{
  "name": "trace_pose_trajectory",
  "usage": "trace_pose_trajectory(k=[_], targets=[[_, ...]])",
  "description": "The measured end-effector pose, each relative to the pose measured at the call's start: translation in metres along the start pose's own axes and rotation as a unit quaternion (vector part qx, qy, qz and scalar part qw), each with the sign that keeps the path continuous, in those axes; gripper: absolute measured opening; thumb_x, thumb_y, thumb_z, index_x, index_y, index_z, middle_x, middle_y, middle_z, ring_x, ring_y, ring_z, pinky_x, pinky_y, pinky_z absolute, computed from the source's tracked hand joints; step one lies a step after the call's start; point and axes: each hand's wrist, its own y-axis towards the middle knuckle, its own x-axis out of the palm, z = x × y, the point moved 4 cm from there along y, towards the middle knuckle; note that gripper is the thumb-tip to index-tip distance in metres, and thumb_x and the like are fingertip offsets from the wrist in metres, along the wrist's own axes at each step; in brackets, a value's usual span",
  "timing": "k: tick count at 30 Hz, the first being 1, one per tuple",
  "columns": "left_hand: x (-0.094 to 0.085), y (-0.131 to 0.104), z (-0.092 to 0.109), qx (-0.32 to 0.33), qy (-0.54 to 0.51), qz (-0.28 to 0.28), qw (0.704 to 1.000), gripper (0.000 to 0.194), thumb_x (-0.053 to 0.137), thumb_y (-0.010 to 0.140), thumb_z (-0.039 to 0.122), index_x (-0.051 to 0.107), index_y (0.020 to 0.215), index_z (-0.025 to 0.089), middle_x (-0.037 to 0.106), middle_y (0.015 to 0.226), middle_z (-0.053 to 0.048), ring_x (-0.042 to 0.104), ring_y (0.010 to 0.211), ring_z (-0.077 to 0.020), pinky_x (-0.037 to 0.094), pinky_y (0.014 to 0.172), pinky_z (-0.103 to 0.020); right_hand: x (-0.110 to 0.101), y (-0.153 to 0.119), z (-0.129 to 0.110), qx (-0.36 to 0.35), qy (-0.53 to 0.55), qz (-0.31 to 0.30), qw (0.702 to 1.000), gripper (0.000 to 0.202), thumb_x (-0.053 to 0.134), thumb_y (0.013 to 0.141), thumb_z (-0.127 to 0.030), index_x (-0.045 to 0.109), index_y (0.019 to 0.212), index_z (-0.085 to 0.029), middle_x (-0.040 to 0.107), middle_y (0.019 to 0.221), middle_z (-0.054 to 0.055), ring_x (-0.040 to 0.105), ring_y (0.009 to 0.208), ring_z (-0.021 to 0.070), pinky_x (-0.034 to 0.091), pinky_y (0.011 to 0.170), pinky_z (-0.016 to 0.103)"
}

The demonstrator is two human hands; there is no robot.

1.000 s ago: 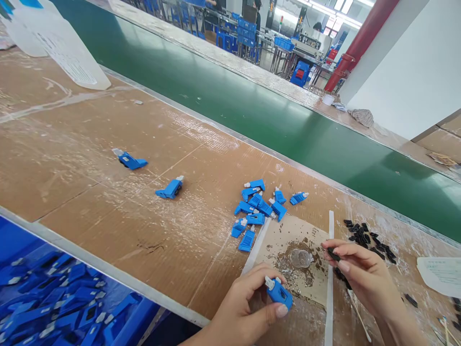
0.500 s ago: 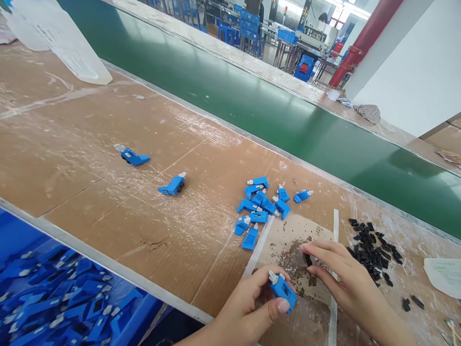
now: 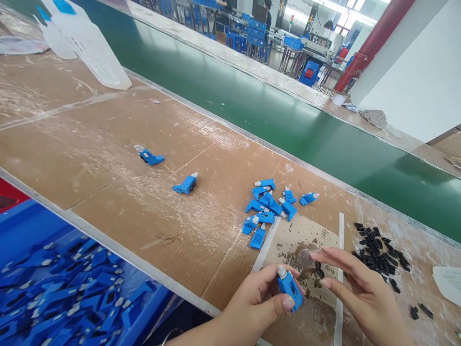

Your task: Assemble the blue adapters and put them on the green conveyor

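Holding blue part (image 3: 289, 292), left hand (image 3: 260, 303) has fingers curled round it; from where I stand, right hand (image 3: 360, 290) pinches black piece (image 3: 319, 270) near black pile (image 3: 379, 252)

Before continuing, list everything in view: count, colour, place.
Held part: one, blue, left hand
Held piece: one, black, right hand
Clustered parts: about eleven, blue, centre
Stray parts: two, blue, centre left
Black pieces: many, black, right
Binned parts: many, blue, lower left
Bin: one, blue, lower left
Bottles: two, white, upper left
Card: one, tan, centre right
Table: one, brown, foreground
Belt: one, green, behind table
Pipe: one, red, upper right
Crates: several, blue, background
Left hand: one, bare, bottom centre
Right hand: one, bare, lower right
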Motion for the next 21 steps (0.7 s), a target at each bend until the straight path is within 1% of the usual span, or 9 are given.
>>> trace_pose_trajectory(k=[2,4,6,8,10,14,17,21], targets=[[0.001,0.000,0.001,0.006,-0.034,-0.010,0.999,0.053,0.081,0.071,0.055,0.067,0.106,0.018,0.072,0.094,-0.005,0.060,0.083,-0.0147,0.043,0.081,-0.029,0.002,-0.003,-0.004,0.027,0.089,-0.007,0.996,0.039,0.068,0.093,-0.030,0.056,0.129,-0.037,0.076,0.108,0.000,0.073,0.100,0.0177,0.059,0.088,0.023],[0.002,0.000,0.002,0.008,-0.057,-0.013,0.998,0.051,0.083,0.069,0.053,0.068,0.103,0.018,0.072,0.090,-0.005,0.060,0.079,-0.0139,0.043,0.078,-0.027,0.008,-0.004,-0.009,0.035,0.167,-0.018,0.985,0.036,0.070,0.091,-0.030,0.059,0.125,-0.037,0.076,0.107,0.001,0.072,0.101,0.0188,0.059,0.088,0.024],[0.004,0.001,0.004,0.011,-0.060,-0.016,0.998,0.046,0.083,0.070,0.051,0.070,0.098,0.016,0.070,0.086,-0.004,0.058,0.076,-0.0130,0.043,0.076,-0.026,0.015,-0.002,-0.013,0.035,0.221,-0.019,0.975,0.026,0.072,0.090,-0.031,0.065,0.115,-0.035,0.077,0.104,0.002,0.073,0.100,0.0201,0.060,0.085,0.025],[0.005,0.001,0.005,0.019,-0.060,-0.022,0.998,0.043,0.083,0.071,0.050,0.071,0.093,0.015,0.066,0.082,-0.002,0.056,0.075,-0.0122,0.042,0.076,-0.025,0.021,0.001,-0.016,0.026,0.249,-0.016,0.968,0.014,0.073,0.089,-0.032,0.069,0.102,-0.032,0.077,0.100,0.003,0.073,0.099,0.0209,0.062,0.082,0.027],[0.005,0.001,0.006,0.024,-0.062,-0.022,0.998,0.042,0.083,0.070,0.049,0.071,0.089,0.014,0.063,0.080,-0.001,0.054,0.075,-0.0120,0.040,0.075,-0.024,0.025,0.003,-0.018,0.015,0.258,-0.023,0.966,0.008,0.072,0.089,-0.030,0.069,0.097,-0.031,0.077,0.100,0.003,0.073,0.099,0.0211,0.062,0.082,0.029],[0.005,0.001,0.004,0.013,-0.061,-0.023,0.998,0.043,0.083,0.070,0.051,0.069,0.086,0.013,0.059,0.079,-0.001,0.051,0.075,-0.0120,0.039,0.073,-0.024,0.030,0.006,-0.022,-0.016,0.248,-0.047,0.967,0.010,0.070,0.091,-0.028,0.070,0.100,-0.032,0.077,0.102,0.004,0.072,0.100,0.0218,0.062,0.082,0.031],[0.005,0.002,0.004,0.008,-0.056,-0.029,0.998,0.044,0.083,0.069,0.051,0.068,0.086,0.013,0.057,0.077,0.000,0.049,0.073,-0.0113,0.038,0.072,-0.023,0.030,0.009,-0.027,-0.040,0.237,-0.054,0.969,0.008,0.067,0.093,-0.029,0.070,0.100,-0.032,0.077,0.103,0.002,0.073,0.097,0.0200,0.062,0.081,0.029],[0.005,0.003,0.003,0.005,-0.059,-0.032,0.998,0.044,0.084,0.068,0.051,0.068,0.084,0.013,0.055,0.075,0.001,0.047,0.071,-0.0106,0.037,0.070,-0.023,0.030,0.013,-0.031,-0.091,0.187,-0.067,0.976,0.012,0.063,0.096,-0.029,0.068,0.106,-0.033,0.077,0.104,0.000,0.072,0.098,0.0167,0.060,0.086,0.027]])
